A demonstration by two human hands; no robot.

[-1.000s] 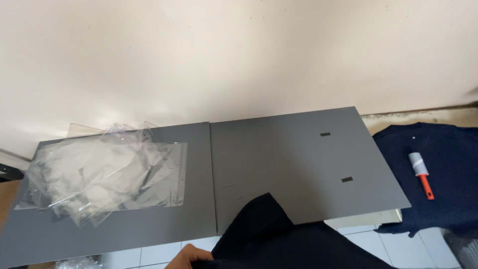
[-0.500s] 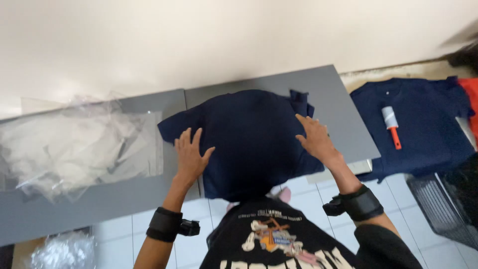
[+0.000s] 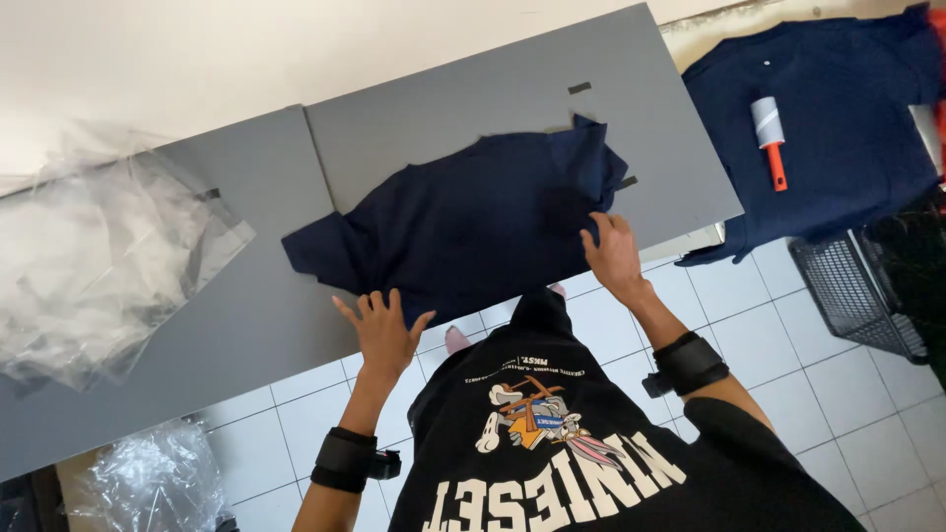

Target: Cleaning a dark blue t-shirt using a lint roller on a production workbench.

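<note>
I am at the spreading-out step. The dark blue shirt (image 3: pixel 473 222) lies on the grey worktop (image 3: pixel 246 305) — soft cloth, still bumpy, one corner folded up at the far right. My left hand (image 3: pixel 379 330) is flat with fingers spread at the near edge of the shirt. My right hand (image 3: pixel 613 254) is flat too, pressing its near right side. I think the cloth wants gentle pushes outward next. Crinkly clear plastic bags (image 3: pixel 99 256) sit to the left — shiny and thin.
</note>
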